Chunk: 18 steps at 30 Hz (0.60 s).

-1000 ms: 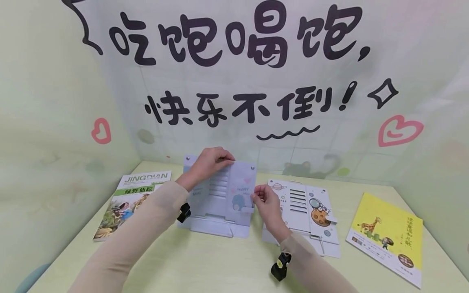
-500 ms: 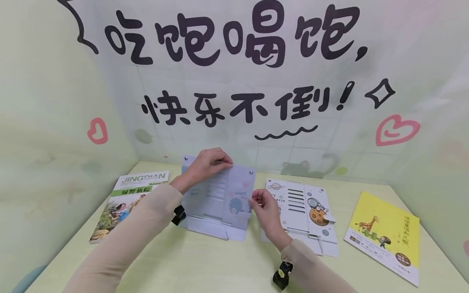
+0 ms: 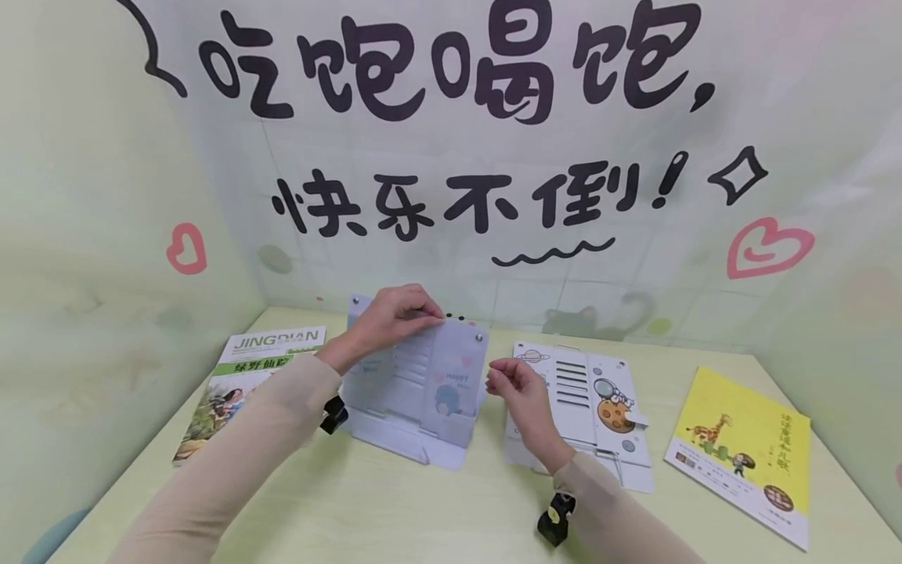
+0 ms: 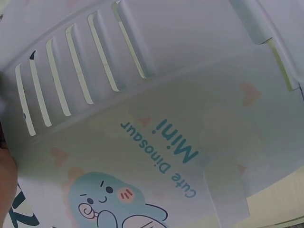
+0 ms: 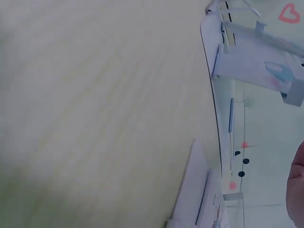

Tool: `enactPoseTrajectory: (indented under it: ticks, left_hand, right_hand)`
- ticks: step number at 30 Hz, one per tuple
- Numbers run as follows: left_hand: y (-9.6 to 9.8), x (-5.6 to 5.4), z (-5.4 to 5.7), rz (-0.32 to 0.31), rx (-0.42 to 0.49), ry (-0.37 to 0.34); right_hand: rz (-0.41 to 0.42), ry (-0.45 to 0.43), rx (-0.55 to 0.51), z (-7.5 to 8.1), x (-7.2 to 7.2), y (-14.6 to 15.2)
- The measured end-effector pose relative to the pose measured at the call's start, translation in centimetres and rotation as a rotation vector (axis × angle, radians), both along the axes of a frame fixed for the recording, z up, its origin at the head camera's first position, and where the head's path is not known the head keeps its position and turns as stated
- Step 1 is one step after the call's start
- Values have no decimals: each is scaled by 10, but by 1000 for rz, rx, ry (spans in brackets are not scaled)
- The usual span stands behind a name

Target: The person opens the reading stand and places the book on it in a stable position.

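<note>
A pale lilac book stand (image 3: pixel 451 368) with dinosaur drawings and cut slots leans upright on the table. My left hand (image 3: pixel 393 317) pinches its top edge between thumb and fingers. The stand's slotted panel (image 4: pixel 171 95) fills the left wrist view, where a bit of my hand (image 4: pixel 5 183) shows. Just off the stand's right edge is my right hand (image 3: pixel 523 395), its fingers loosely bent with nothing seen in them. In the right wrist view the stand (image 5: pixel 251 66) appears side-on, and a part of that hand (image 5: pixel 295 190) shows at the right edge.
To the right stands a white book stand (image 3: pixel 578 423) with astronaut and planet drawings. A yellow book (image 3: pixel 747 439) lies at the far right of the table (image 3: pixel 395 517). Another book (image 3: pixel 243 392) lies at the left, partly behind my left forearm. A printed backdrop (image 3: pixel 451 266) rises behind.
My right hand has come off the stand's right edge and sits slightly to its right. The dinosaur stand has turned a little; my left hand stays on its top edge.
</note>
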<state>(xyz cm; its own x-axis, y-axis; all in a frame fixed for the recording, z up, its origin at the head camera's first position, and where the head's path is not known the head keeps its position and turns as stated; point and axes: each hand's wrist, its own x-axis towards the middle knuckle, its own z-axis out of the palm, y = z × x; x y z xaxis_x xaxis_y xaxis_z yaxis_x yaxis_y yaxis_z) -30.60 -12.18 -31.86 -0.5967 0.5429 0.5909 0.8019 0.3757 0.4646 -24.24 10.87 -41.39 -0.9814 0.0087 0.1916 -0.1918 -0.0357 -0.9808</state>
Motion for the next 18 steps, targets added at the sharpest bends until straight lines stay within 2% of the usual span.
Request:
enactPoseTrajectory:
  ticks: [6, 14, 18]
  left_hand:
    - [-8, 7, 2, -35, 13, -18]
    - [-16, 17, 6, -80, -2, -49]
    - [-20, 22, 7, -122, -1, -72]
  right_hand:
    - [-80, -116, 50, 4, -22, 4]
    - [-72, -176, 120, 5, -44, -1]
    - [-70, -190, 166, 5, -52, -5]
